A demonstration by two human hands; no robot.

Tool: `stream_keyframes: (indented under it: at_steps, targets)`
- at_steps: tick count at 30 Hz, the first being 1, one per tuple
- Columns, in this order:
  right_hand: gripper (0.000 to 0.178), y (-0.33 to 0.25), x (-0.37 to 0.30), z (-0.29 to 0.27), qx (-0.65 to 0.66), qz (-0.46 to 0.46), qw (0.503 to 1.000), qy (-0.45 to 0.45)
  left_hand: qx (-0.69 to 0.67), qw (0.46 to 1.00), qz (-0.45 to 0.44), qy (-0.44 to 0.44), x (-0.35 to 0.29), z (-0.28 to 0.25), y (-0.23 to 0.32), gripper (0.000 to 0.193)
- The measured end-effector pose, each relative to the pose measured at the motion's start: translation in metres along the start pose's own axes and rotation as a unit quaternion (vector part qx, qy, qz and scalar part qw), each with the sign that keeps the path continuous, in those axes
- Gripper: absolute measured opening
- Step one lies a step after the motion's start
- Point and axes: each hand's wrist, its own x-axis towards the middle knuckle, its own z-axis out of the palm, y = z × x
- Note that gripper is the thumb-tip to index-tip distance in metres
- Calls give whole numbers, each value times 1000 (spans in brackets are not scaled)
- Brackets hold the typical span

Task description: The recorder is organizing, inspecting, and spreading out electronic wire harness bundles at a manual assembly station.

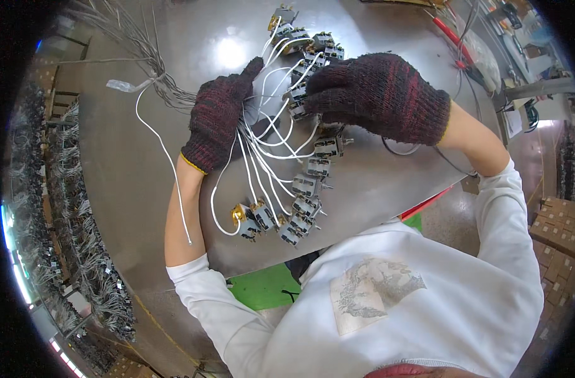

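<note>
- Dark maroon-flecked knit covers the left hand [221, 116], closed round a gathered bundle of thin white insulated wires [248, 165]; its curled fingers are hidden from me.
- The right hand [382, 97], gloved alike, bends over a curving row of small grey box-shaped components with metal shafts [306, 185]. It covers some of them, and I cannot tell whether its fingertips pinch anything.
- A tangle of thin grey cables [158, 72] runs off the top edge, cut short; its far ends are out of sight.
- Brushed grey metal makes up the tabletop [136, 189], glaring near the top.
- The components lie on that tabletop, between and below the hands, blocky and close-set, white wires fanning out to them. One at the lower end shows a gold-coloured face.
</note>
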Motion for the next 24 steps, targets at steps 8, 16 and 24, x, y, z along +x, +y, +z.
stream_keyframes:
  at_steps: [8, 16, 24]
  targets:
    - [24, -17, -30, -23, 234, 185, 954, 24, -1, 1000, 15, 13, -2, -2, 1, 70]
    - [27, -23, -45, -4, 169, 173, 969, 46, 18, 1000, -13, -4, -3, -2, 2, 68]
    - [29, -14, -44, -15, 285, 212, 935, -4, -39, 999, 0, 14, -6, -4, 3, 72]
